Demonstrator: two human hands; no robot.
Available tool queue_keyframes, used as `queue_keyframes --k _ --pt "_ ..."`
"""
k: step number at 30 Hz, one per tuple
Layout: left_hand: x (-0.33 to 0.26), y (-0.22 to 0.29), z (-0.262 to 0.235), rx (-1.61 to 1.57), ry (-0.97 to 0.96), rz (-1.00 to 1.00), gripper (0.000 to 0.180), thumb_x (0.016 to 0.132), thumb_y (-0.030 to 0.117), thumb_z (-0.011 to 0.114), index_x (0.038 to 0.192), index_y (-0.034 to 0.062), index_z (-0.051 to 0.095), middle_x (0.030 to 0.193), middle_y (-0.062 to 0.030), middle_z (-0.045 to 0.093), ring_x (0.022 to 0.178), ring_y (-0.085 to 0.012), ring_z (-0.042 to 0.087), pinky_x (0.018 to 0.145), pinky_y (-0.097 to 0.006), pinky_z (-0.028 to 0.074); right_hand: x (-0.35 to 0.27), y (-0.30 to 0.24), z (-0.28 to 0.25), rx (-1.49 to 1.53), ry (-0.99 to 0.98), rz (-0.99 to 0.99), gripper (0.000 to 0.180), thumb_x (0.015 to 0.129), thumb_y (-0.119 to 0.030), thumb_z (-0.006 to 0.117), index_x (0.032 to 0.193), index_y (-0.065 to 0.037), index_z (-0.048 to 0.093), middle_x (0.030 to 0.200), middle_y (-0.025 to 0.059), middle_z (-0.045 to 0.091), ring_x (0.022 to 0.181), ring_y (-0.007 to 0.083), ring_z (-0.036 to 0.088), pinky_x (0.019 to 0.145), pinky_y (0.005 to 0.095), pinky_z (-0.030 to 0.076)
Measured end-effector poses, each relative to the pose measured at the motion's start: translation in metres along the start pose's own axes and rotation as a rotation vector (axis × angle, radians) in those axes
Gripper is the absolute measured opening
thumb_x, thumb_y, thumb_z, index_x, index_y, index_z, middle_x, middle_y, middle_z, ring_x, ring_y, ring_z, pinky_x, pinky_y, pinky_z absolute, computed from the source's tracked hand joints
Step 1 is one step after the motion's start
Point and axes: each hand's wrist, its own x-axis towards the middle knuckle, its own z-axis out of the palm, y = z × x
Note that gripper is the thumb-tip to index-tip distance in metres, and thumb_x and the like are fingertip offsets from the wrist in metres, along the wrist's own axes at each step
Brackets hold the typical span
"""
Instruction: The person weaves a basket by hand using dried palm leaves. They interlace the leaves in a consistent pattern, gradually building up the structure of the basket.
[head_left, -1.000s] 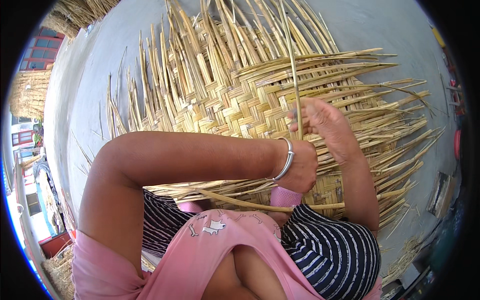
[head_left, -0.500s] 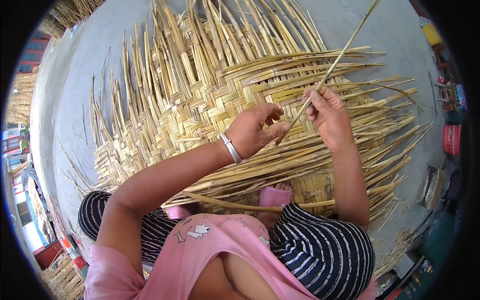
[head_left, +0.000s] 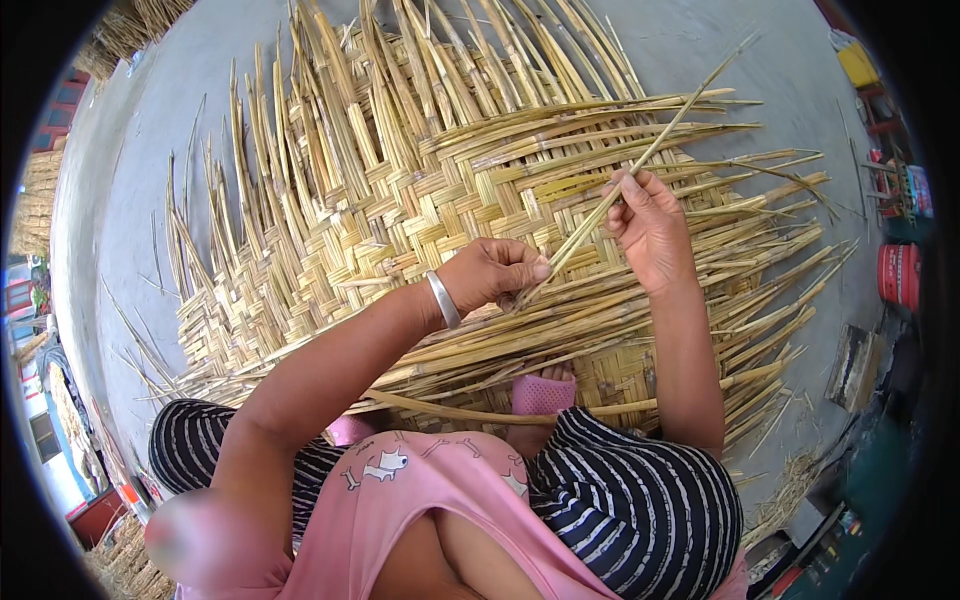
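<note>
A long, thin reed strip [head_left: 688, 108] slants between my two hands, its far end rising to the upper right. My left hand [head_left: 488, 274], with a silvery bracelet at the wrist, pinches its lower end. Higher up, my right hand [head_left: 652, 226] grips the same strip between thumb and fingers. Between the hands the strip looks wider and flattened, perhaps doubled. Beneath both hands lies a partly woven reed mat [head_left: 400, 232] in a twill pattern, with loose strip ends fanning out at its far and right sides. My hands hover above the weave.
A foot in a pink slipper [head_left: 543, 394] stands on the near part of the mat. Grey concrete floor [head_left: 120, 220] surrounds the mat. At right are a red bucket [head_left: 899, 276] and a wooden block [head_left: 855, 368]. Bundled reeds [head_left: 40, 195] stand at far left.
My left hand has shifted slightly left and down, its fingers closing more on the strip. Between the hands the strip now looks wider. My right hand keeps its grip.
</note>
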Motion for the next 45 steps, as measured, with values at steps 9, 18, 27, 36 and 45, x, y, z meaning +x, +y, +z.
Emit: queue_keyframes --k 9,18,27,36,45 --pt "0.006 -0.01 -0.012 0.134 -0.067 -0.006 0.028 0.09 0.032 0.06 0.093 0.0047 0.063 0.071 -0.0005 0.064 0.062 -0.0075 0.057 0.056 -0.02 0.044 0.002 0.019 -0.008 -0.147 0.078 -0.001 0.01 0.086 -0.017 0.065 0.087 -0.01 0.059 0.071 -0.0016 0.06 0.061 0.0062 0.055 0.057 0.0181 0.043" --pt "0.013 -0.016 -0.001 0.196 0.218 0.128 0.02 0.082 0.02 0.07 0.088 0.0042 0.06 0.068 -0.0004 0.061 0.059 -0.0069 0.056 0.051 -0.021 0.044 -0.01 0.055 0.017 -0.28 0.025 0.132 0.012 0.086 -0.018 0.066 0.086 -0.009 0.057 0.07 -0.0036 0.057 0.057 0.0026 0.051 0.052 0.0171 0.038" --pt "0.011 -0.021 -0.006 0.297 0.24 0.104 0.018 0.08 0.017 0.072 0.084 0.0057 0.059 0.067 0.0006 0.059 0.058 -0.0069 0.055 0.05 -0.021 0.044 -0.012 0.062 0.013 -0.19 0.011 0.277 0.012 0.086 -0.016 0.066 0.085 -0.01 0.054 0.069 -0.003 0.055 0.056 0.0037 0.048 0.049 0.0172 0.037" --pt "0.001 -0.01 -0.017 -0.288 -0.14 -0.11 0.013 0.083 0.016 0.069 0.087 0.0123 0.057 0.075 0.0048 0.06 0.06 -0.0064 0.059 0.055 -0.021 0.05 -0.014 0.058 0.02 0.048 -0.103 0.286 0.009 0.085 -0.011 0.065 0.091 -0.009 0.059 0.073 -0.0037 0.057 0.059 0.0042 0.05 0.052 0.017 0.04" --pt "-0.003 -0.007 -0.018 -0.36 -0.181 -0.058 0.012 0.083 0.017 0.068 0.086 0.0124 0.058 0.075 0.005 0.059 0.062 -0.0057 0.058 0.054 -0.02 0.048 -0.015 0.054 0.025 0.133 -0.15 0.264 0.012 0.086 -0.01 0.063 0.098 -0.007 0.063 0.078 -0.0029 0.06 0.061 0.0041 0.051 0.054 0.0167 0.042"
